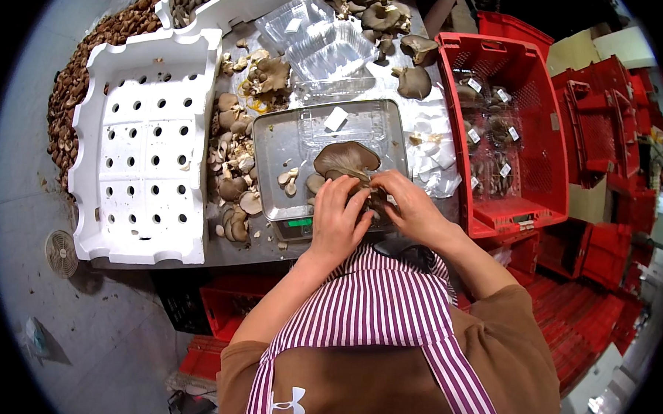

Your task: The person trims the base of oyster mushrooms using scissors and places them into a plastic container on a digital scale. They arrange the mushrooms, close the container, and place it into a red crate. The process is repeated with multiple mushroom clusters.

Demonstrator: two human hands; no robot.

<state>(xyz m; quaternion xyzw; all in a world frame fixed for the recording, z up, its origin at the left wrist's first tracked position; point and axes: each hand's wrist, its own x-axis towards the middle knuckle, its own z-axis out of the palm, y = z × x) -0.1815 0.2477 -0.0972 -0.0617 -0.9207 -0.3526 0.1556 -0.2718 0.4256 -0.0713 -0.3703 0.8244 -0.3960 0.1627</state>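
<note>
A digital scale [269,136] with a metal pan and a green-lit display stands on the table in front of me. On its pan is a clear plastic clamshell box [372,120], lid open, with a white label on it. Large grey-brown oyster mushrooms [346,157] sit at its near part. My left hand [337,220] closes its curled fingers over them from the left. From the right, my right hand [413,207] grips the same cluster with bent fingers; the fingertips are partly hidden. Small pale mushroom pieces [289,181] rest on the pan to the left.
Loose oyster mushrooms [235,167] spread left of the scale, beside a white foam crate [84,173] with holes. Clear plastic boxes [324,48] are stacked behind. A red crate [516,199] holding several labelled packs stands right. More mushrooms [413,83] lie at the back right.
</note>
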